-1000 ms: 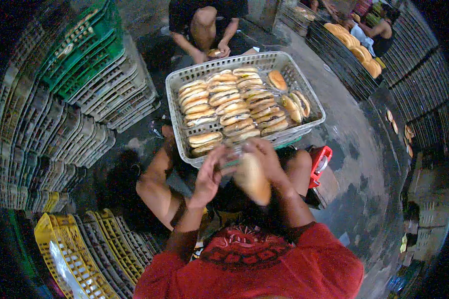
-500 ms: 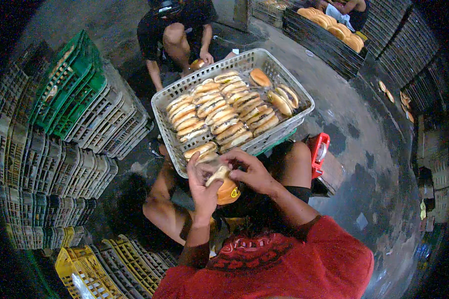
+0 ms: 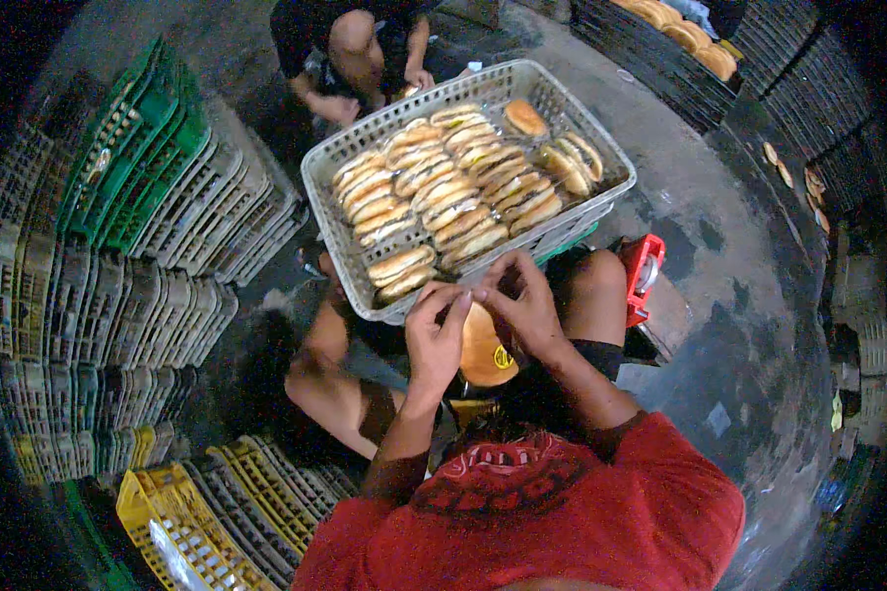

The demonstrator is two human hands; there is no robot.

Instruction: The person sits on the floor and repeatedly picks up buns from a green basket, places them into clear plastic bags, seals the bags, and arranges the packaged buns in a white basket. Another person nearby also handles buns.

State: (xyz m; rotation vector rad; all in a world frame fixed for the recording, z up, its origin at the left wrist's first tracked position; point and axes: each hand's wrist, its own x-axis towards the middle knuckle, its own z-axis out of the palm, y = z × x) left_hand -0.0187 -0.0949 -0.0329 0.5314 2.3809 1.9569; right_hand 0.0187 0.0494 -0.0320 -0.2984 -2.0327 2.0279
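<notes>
A brown bread bun [image 3: 483, 347] with a small round yellow label hangs upright just beyond my lap, apparently in a clear plastic bag. My left hand [image 3: 438, 333] and my right hand [image 3: 524, 307] meet above it, thumbs and fingers pinching at its top end. The bag's edge between the fingertips is too thin to make out. Right beyond my hands stands a grey plastic crate [image 3: 317, 219] holding rows of filled, wrapped buns [image 3: 453, 202]. One bun [image 3: 525, 117] lies flat in its far right part.
A red tape dispenser [image 3: 644, 281] stands by my right knee. Stacked grey crates [image 3: 118, 315], green crates [image 3: 133, 163] and yellow crates [image 3: 172, 517] line the left. Opposite sits a person, one hand [image 3: 337, 108] near the crate. Far right, a dark box [image 3: 650, 74] holds more buns.
Both hands have risen and moved slightly right, coming together at the bun's top; the bun now hangs lower and more upright. The other person's left-side hand has come off the crate's rim.
</notes>
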